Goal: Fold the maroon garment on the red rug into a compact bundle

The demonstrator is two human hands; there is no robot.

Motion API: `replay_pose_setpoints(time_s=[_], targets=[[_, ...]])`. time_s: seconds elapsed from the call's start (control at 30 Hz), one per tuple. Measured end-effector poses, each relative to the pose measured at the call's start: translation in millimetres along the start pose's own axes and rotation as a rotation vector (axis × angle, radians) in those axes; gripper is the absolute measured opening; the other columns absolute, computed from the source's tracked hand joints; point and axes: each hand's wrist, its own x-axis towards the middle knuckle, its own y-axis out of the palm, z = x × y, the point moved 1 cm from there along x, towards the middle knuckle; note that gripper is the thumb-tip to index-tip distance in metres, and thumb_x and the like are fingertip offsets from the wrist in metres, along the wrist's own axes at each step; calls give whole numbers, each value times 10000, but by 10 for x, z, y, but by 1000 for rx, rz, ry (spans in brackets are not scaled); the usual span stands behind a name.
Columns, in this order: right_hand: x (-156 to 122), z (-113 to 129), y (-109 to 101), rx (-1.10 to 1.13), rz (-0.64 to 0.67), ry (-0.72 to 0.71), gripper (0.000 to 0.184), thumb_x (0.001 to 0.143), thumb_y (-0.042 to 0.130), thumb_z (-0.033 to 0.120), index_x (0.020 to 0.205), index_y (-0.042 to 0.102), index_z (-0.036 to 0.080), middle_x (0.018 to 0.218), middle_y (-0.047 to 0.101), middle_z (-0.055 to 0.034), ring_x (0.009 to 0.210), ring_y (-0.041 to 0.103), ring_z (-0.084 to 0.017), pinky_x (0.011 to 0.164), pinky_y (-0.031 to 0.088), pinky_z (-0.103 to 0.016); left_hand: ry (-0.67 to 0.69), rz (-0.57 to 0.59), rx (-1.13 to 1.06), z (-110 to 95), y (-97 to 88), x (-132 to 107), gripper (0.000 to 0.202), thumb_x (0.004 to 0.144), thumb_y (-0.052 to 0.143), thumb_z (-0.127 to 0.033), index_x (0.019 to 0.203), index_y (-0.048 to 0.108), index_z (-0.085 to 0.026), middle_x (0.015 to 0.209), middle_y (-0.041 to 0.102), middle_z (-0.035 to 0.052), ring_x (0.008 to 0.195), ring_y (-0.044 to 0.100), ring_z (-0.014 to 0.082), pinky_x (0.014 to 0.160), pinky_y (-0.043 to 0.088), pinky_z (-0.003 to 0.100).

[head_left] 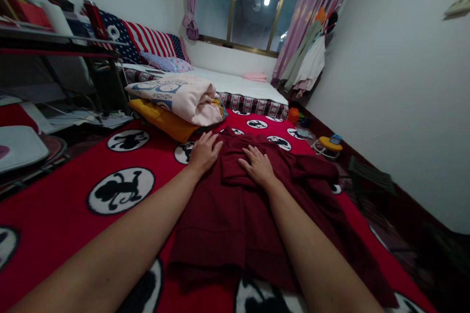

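A dark maroon garment (220, 225) lies spread on a red blanket (73, 186) patterned with white circles and black figures. Part of the garment is folded over near its far end, and a sleeve-like length trails out to the right. My left hand (203, 152) rests flat at the garment's far left edge, fingers stretched out. On the folded-over section lies my right hand (257, 166), its fingers spread and pressing on the cloth. Neither hand grips anything. Just beyond my left hand sits a pile of folded cloth, a pale printed piece (183, 98) over a mustard-yellow one (165, 120).
Past the blanket is a second bed (227, 78) with a pillow (167, 62), under a curtained window. At left stands a cluttered desk (66, 46) and a white-seated chair (22, 149). A yellow stool (328, 144) is on the floor at right; clothes (310, 63) hang on the wall.
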Motion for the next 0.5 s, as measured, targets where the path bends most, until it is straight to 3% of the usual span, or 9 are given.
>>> replay_pose_setpoints(time_s=[0.07, 0.13, 0.2, 0.3, 0.4, 0.5], targets=[[16, -29, 14, 56, -54, 15, 524, 942, 455, 501, 1398, 466, 242, 1535, 358, -86, 1427, 294, -260, 1142, 223, -554, 195, -1, -126, -87, -33, -32, 452, 965, 377, -396, 1353, 535, -226, 1494, 429, 69, 1424, 306, 239, 1165, 235, 462], [18, -40, 34, 107, -114, 33, 470, 943, 476, 456, 1359, 504, 241, 1497, 421, -82, 1387, 369, -237, 1136, 268, -510, 383, 205, -215, -151, -13, -62, 440, 946, 418, -429, 1331, 561, -270, 1479, 454, 32, 1414, 331, 217, 1167, 251, 423], [-11, -39, 43, 136, -152, 42, 432, 933, 505, 410, 1325, 536, 230, 1471, 459, -83, 1348, 425, -220, 1125, 308, -456, 435, 401, -241, -167, 42, -75, 437, 920, 453, -464, 1283, 608, -275, 1451, 489, 34, 1390, 376, 223, 1157, 276, 410], [-150, -71, -61, 168, -141, -65, 378, 889, 572, 346, 1232, 616, 194, 1408, 530, -95, 1286, 496, -213, 1085, 369, -373, 388, 460, -235, -130, 121, -54, 442, 916, 442, -481, 1238, 645, -258, 1443, 495, 44, 1390, 377, 231, 1165, 253, 428], [-407, -305, -424, 200, -208, -127, 255, 860, 538, 225, 1050, 706, 212, 1153, 699, -52, 1059, 642, -180, 947, 472, -295, 368, 446, -255, -87, 165, -30, 439, 917, 439, -489, 1225, 655, -263, 1443, 495, 41, 1392, 375, 229, 1162, 259, 429], [-699, -826, -963, 29, -488, 85, 331, 799, 485, 131, 1015, 714, 233, 1033, 722, -38, 944, 669, -194, 878, 495, -316, 364, 421, -264, -68, 191, -24, 419, 911, 452, -485, 1204, 668, -276, 1426, 515, 34, 1374, 402, 233, 1156, 273, 430]])
